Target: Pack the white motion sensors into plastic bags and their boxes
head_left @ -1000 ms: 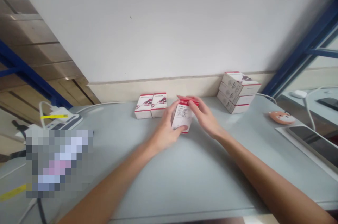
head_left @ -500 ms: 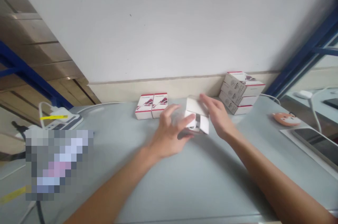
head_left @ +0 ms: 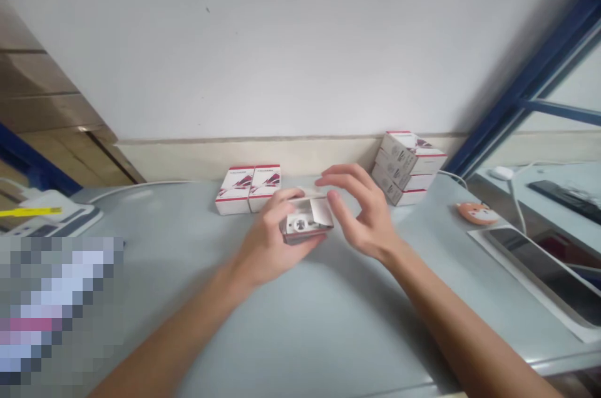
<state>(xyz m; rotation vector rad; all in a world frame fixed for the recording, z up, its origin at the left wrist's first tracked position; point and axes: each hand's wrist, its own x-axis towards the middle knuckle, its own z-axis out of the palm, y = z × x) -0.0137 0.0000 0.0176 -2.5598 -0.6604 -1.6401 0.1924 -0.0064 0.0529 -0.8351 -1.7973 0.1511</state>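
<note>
A small white box [head_left: 306,223] lies on its side on the grey table [head_left: 300,323], its end flap open toward me with a round white part showing inside. My left hand [head_left: 267,241] wraps round the box's left side and grips it. Just to the right, my right hand [head_left: 364,213] hovers with curled, spread fingers, its thumb touching the open flap and nothing held in it.
Two red-and-white boxes [head_left: 248,187] stand side by side at the wall behind my hands. A stack of three such boxes [head_left: 406,166] sits back right. An orange round item [head_left: 476,213] and a flat white device [head_left: 549,270] lie right. A white scale [head_left: 42,216] is left.
The box was upright between both hands with its red top shut; it now lies on its side with the end open. My right hand has come off it. The view shifted right.
</note>
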